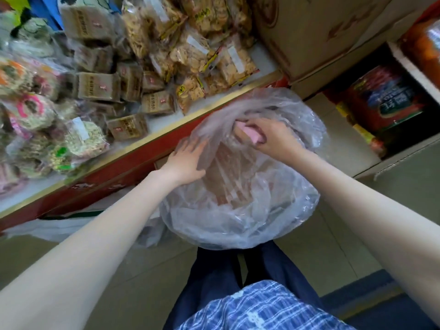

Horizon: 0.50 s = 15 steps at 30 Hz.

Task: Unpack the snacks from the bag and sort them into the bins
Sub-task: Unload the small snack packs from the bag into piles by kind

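A large clear plastic bag (pixel 240 210) stands on the floor in front of me, with brownish snack packs dimly visible through its film. My left hand (pixel 188 160) rests with spread fingers on the bag's left side, partly under the film. My right hand (pixel 273 136) is at the bag's mouth and grips a pink snack pack (pixel 252 134). Beyond the bag, a red shelf with a gold edge (pixel 147 139) holds piles of packed snacks: brown blocks (pixel 97 85), pale crackers (pixel 190 51) and round colourful cakes (pixel 31 108).
Cardboard boxes (pixel 321 32) are stacked at the top right. A lower shelf on the right holds red packaged goods (pixel 390 98). More plastic lies on the floor at the left (pixel 71 225). My legs in dark trousers (pixel 228 275) are just behind the bag.
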### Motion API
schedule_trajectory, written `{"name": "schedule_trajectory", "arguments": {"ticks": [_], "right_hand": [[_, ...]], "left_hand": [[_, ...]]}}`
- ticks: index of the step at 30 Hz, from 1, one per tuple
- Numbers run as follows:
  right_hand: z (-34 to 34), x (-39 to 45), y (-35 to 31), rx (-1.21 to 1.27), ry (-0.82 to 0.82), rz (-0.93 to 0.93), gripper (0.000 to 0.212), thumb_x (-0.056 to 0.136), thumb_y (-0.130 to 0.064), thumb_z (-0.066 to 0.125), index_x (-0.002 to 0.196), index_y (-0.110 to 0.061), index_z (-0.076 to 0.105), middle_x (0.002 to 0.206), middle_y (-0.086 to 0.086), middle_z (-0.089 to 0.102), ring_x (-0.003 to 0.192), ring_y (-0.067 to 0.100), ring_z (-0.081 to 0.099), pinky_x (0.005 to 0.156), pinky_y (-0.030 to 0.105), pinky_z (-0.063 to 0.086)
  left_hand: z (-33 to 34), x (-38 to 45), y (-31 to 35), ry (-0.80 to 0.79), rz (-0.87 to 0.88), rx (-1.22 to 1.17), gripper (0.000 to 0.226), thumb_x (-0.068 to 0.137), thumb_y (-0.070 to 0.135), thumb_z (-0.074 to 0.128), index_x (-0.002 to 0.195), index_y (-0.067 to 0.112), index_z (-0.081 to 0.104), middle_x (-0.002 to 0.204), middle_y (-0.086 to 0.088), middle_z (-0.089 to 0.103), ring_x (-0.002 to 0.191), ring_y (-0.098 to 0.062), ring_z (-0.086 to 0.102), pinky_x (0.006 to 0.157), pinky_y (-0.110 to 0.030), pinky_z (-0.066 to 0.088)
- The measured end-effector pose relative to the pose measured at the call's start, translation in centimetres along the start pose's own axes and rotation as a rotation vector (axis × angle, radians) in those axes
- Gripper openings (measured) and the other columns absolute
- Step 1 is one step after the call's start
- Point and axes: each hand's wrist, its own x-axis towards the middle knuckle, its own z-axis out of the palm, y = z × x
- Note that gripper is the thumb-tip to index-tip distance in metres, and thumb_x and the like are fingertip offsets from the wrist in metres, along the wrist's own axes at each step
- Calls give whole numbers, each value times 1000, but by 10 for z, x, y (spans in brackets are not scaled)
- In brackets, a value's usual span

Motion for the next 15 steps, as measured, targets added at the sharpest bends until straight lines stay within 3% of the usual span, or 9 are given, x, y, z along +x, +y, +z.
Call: {"name": "schedule_trajectory", "arguments": {"ticks": [2, 4, 8, 10, 13, 15], "right_hand": [[-20, 10, -11, 27, 192, 34, 36, 82, -32, 64, 112, -14, 65, 107, 9, 67, 104, 35, 53, 85, 44, 42], [-37, 19, -25, 15, 245, 38, 33, 80, -30, 63, 109, -13, 66, 107, 9, 67, 103, 38, 52, 85, 46, 41], [-59, 16, -35, -240, 53, -27, 33, 83, -12, 62, 115, -14, 66, 129, 11, 52, 115, 37, 44, 94, 44, 37], [-73, 7, -32, -303, -38, -71, 33, 82, -7, 63, 116, -11, 66, 121, 15, 58, 113, 36, 47, 91, 39, 36], [-92, 0, -39, -131, -26, -86, 29, 77, -3, 69, 106, -1, 69, 101, 19, 68, 98, 34, 61, 76, 27, 35], [-97, 3, -46, -23, 3, -65, 29, 78, -6, 71, 107, -2, 68, 100, 16, 69, 93, 28, 62, 70, 19, 33]], "left_hand": [[-15, 0, 0, 34, 3, -113, 87, 88, 26, 57, 151, 22, -4, 159, -6, -6, 146, -29, -4, 116, -48, 16], [-27, 0, 0, 116, 30, -158, 87, 86, 24, 58, 151, 17, 1, 159, -10, -1, 146, -28, 1, 116, -47, 18], [-38, -9, 5, 219, 33, -211, 85, 86, 24, 57, 151, 17, 4, 157, -16, 7, 145, -32, 9, 114, -47, 21], [-34, -15, 8, 247, 70, -219, 89, 84, 29, 61, 151, 21, 4, 157, -14, 8, 145, -30, 11, 113, -48, 24], [-22, -23, 16, 306, 183, -270, 94, 80, 34, 70, 151, 23, 9, 157, -13, 13, 144, -29, 13, 116, -44, 19], [-17, -24, 26, 310, 233, -288, 98, 75, 42, 72, 150, 21, 12, 156, -14, 15, 144, -29, 15, 117, -40, 15]]}}
